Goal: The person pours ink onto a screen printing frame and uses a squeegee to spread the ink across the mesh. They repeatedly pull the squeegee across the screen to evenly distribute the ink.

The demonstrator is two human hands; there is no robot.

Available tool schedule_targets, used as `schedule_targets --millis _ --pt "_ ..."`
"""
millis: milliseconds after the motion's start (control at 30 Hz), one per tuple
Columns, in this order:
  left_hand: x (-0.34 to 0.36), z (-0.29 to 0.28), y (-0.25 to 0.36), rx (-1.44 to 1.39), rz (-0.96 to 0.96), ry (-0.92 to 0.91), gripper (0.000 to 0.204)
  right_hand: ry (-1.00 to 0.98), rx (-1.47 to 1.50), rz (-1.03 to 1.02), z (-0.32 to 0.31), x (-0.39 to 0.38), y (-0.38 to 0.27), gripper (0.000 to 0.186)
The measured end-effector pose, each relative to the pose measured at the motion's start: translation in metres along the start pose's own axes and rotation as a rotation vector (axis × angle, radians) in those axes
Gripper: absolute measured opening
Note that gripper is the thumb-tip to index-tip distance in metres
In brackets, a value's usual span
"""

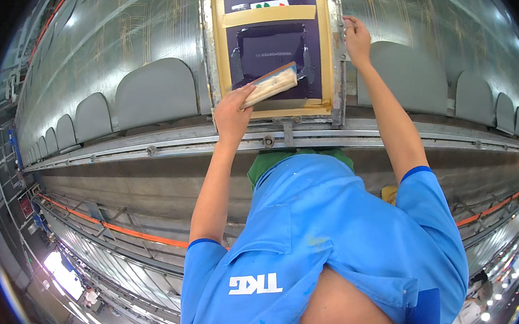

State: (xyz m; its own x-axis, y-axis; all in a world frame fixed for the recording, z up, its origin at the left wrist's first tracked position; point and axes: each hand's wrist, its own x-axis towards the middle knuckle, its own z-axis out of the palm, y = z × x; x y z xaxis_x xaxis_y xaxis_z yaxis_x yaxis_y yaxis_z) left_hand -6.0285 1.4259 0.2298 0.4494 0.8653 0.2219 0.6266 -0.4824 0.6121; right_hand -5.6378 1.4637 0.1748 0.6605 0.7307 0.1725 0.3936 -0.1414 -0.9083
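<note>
My left hand [233,116] is closed around one end of a squeegee [272,86] with a pale wooden handle and a brown blade edge. The squeegee lies slantwise over the lower part of a printing screen [271,42], whose mesh is dark purple with yellow tape along its borders. Dark ink shows on the mesh just beyond the blade. On the far right side, my right hand [357,41] has its fingers curled at the edge of the metal screen frame [334,46]. What lies under the screen is hidden.
Rounded grey panels [156,91] lie in a row along the long, shiny printing table [104,46], on both sides of the screen. A metal rail [191,140] runs along the table's near edge. Behind me, an orange strip [131,232] borders another long table.
</note>
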Motion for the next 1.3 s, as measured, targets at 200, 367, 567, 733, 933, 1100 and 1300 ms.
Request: schedule_targets --millis 200,367,567,733,933,1100,1300 --pt "-0.001 -0.010 -0.010 0.102 0.010 -0.034 0.051 0.012 0.009 0.002 0.030 -0.011 -0.014 0.024" --pt "-0.003 -0.008 -0.022 0.153 0.063 -0.026 0.053 -0.010 -0.071 0.050 0.036 -0.012 -0.008 0.024" --pt "-0.024 -0.011 -0.028 0.173 0.135 -0.186 0.056 -0.005 -0.133 0.059 0.039 -0.011 -0.006 0.025" --pt "-0.045 -0.004 -0.034 0.195 0.303 -0.224 0.059 -0.067 -0.196 0.117 0.040 -0.014 -0.006 0.026" --pt "0.035 0.009 -0.056 0.274 0.327 -0.088 0.059 -0.226 -0.656 -0.122 0.019 -0.006 -0.038 0.036" --pt "0.136 -0.018 -0.061 0.128 0.013 -0.320 0.039 -0.332 -0.725 -0.707 0.027 -0.018 -0.106 0.046" --pt "0.182 -0.006 -0.061 0.163 0.016 -0.338 0.042 -0.792 -0.773 -0.285 0.084 -0.030 -0.123 0.044"
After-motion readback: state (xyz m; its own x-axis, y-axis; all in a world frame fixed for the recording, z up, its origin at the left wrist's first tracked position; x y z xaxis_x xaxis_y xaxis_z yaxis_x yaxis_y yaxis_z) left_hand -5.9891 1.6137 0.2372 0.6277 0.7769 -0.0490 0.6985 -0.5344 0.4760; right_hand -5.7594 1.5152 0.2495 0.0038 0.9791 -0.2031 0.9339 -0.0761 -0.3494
